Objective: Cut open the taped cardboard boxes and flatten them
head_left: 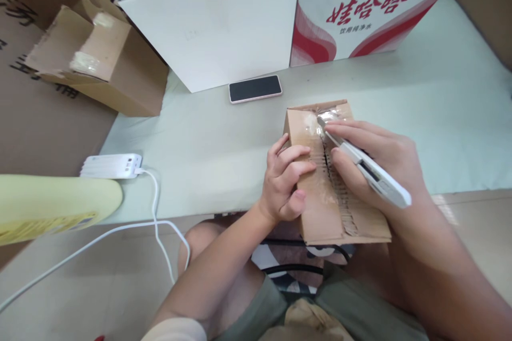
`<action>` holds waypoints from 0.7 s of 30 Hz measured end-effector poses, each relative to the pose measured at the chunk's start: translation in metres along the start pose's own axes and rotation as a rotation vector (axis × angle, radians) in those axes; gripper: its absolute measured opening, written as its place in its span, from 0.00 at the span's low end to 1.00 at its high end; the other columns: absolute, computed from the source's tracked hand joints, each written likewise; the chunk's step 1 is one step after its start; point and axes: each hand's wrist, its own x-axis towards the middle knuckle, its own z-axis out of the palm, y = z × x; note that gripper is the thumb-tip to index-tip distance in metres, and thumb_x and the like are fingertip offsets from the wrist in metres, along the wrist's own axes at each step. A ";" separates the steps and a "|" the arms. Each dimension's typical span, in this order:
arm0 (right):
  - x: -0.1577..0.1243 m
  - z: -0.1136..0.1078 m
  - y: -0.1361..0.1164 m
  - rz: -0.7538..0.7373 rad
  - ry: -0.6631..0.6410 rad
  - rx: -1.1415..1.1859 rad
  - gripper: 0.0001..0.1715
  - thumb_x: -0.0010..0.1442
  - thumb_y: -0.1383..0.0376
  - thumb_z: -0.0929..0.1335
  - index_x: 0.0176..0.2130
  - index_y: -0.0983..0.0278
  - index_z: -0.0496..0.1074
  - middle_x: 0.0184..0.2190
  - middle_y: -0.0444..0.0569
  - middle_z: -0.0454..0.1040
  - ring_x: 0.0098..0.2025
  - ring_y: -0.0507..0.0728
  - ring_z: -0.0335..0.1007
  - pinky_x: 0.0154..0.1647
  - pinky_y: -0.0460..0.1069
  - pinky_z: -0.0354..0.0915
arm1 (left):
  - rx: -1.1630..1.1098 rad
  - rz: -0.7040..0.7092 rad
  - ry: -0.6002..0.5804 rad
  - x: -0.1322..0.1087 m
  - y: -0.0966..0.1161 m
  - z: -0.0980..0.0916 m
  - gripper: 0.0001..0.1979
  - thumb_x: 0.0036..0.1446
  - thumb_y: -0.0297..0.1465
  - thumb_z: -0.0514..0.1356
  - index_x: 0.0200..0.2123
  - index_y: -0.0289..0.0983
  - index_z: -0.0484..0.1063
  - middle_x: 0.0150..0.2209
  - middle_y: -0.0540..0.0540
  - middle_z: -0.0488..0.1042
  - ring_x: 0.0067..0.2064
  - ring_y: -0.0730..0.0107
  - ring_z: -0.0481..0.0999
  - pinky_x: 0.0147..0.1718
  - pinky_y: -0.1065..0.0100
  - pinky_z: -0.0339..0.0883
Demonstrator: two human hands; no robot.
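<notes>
A small taped cardboard box (320, 208) rests at the near edge of the pale green table (224, 133). My left hand (284, 184) grips the box's left side, fingers curled over its top. My right hand (380, 162) is closed round a white utility knife (372, 170). Its blade tip lies on the shiny tape at the far end of the box's centre seam, which looks torn along its length.
A phone (255, 88) lies face up behind the box. Farther back stand a large white box (208, 16) and a red-and-white carton (360, 5). An open brown carton (100, 61) sits at left. A white power bank (112, 165) with a cable and a yellow object (52, 208) lie near left.
</notes>
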 end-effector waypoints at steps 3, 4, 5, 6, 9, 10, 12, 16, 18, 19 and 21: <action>0.001 0.001 0.000 -0.003 -0.005 0.011 0.17 0.60 0.66 0.68 0.47 0.58 0.82 0.49 0.52 0.84 0.47 0.65 0.84 0.48 0.58 0.80 | 0.001 -0.003 0.003 -0.001 0.000 0.000 0.21 0.70 0.44 0.43 0.49 0.41 0.70 0.53 0.40 0.75 0.59 0.54 0.74 0.67 0.43 0.62; 0.001 0.001 0.000 -0.001 -0.005 0.013 0.17 0.60 0.66 0.68 0.47 0.58 0.82 0.49 0.52 0.84 0.47 0.65 0.84 0.48 0.58 0.79 | -0.004 -0.003 0.008 -0.001 0.000 0.000 0.20 0.70 0.44 0.43 0.49 0.41 0.70 0.53 0.40 0.75 0.58 0.54 0.74 0.67 0.44 0.62; 0.000 0.001 0.000 0.004 -0.004 0.014 0.17 0.60 0.66 0.68 0.47 0.58 0.81 0.49 0.52 0.84 0.48 0.65 0.84 0.49 0.58 0.79 | -0.010 -0.002 0.011 -0.001 0.000 0.000 0.20 0.70 0.44 0.44 0.49 0.41 0.70 0.53 0.40 0.75 0.58 0.54 0.75 0.67 0.44 0.62; 0.000 0.001 0.001 0.009 -0.002 0.016 0.17 0.60 0.65 0.68 0.47 0.57 0.81 0.50 0.52 0.84 0.49 0.65 0.83 0.51 0.59 0.79 | -0.012 -0.001 0.013 -0.001 -0.001 0.000 0.20 0.70 0.43 0.44 0.49 0.41 0.70 0.53 0.40 0.75 0.57 0.55 0.75 0.67 0.44 0.63; -0.001 0.002 0.001 0.020 0.012 0.025 0.17 0.60 0.66 0.68 0.47 0.57 0.80 0.50 0.52 0.83 0.52 0.65 0.82 0.54 0.60 0.77 | -0.009 0.006 0.017 0.000 -0.001 0.001 0.20 0.70 0.43 0.44 0.49 0.41 0.70 0.52 0.40 0.76 0.55 0.55 0.76 0.66 0.43 0.63; -0.001 0.002 0.001 0.021 0.015 0.032 0.17 0.60 0.66 0.68 0.47 0.56 0.80 0.50 0.52 0.83 0.52 0.65 0.82 0.55 0.60 0.77 | -0.006 0.007 0.019 0.001 -0.001 0.001 0.20 0.70 0.43 0.44 0.48 0.41 0.70 0.52 0.40 0.76 0.55 0.55 0.76 0.66 0.43 0.64; -0.001 0.002 0.000 0.017 0.019 0.044 0.16 0.59 0.66 0.68 0.46 0.56 0.80 0.50 0.51 0.83 0.52 0.65 0.82 0.54 0.60 0.77 | -0.006 0.009 0.024 0.001 -0.001 0.001 0.20 0.70 0.43 0.43 0.48 0.41 0.70 0.52 0.41 0.75 0.55 0.55 0.76 0.66 0.43 0.64; -0.001 0.000 -0.003 0.024 0.028 0.029 0.13 0.60 0.66 0.68 0.43 0.55 0.79 0.48 0.51 0.84 0.51 0.65 0.82 0.52 0.60 0.78 | -0.019 -0.002 0.024 0.001 0.000 0.000 0.19 0.70 0.43 0.44 0.48 0.41 0.70 0.52 0.41 0.75 0.56 0.54 0.75 0.66 0.43 0.64; -0.001 -0.001 -0.005 0.036 0.026 0.018 0.11 0.60 0.66 0.68 0.41 0.56 0.79 0.48 0.51 0.83 0.49 0.65 0.83 0.49 0.59 0.78 | -0.017 -0.006 0.021 0.000 -0.001 0.000 0.20 0.70 0.43 0.44 0.48 0.41 0.70 0.52 0.41 0.75 0.57 0.54 0.75 0.66 0.43 0.64; -0.002 -0.001 -0.006 0.040 0.023 0.016 0.10 0.60 0.66 0.68 0.39 0.56 0.79 0.48 0.52 0.83 0.48 0.64 0.83 0.48 0.59 0.78 | -0.014 -0.005 0.019 0.000 -0.001 0.000 0.20 0.70 0.43 0.44 0.48 0.41 0.71 0.52 0.41 0.75 0.57 0.54 0.75 0.66 0.42 0.64; -0.002 -0.002 -0.007 0.051 0.016 0.009 0.08 0.59 0.66 0.67 0.36 0.57 0.78 0.47 0.53 0.83 0.45 0.64 0.83 0.44 0.58 0.78 | -0.007 0.001 0.018 0.000 -0.002 0.000 0.20 0.70 0.43 0.44 0.48 0.41 0.71 0.52 0.41 0.75 0.57 0.53 0.75 0.65 0.42 0.64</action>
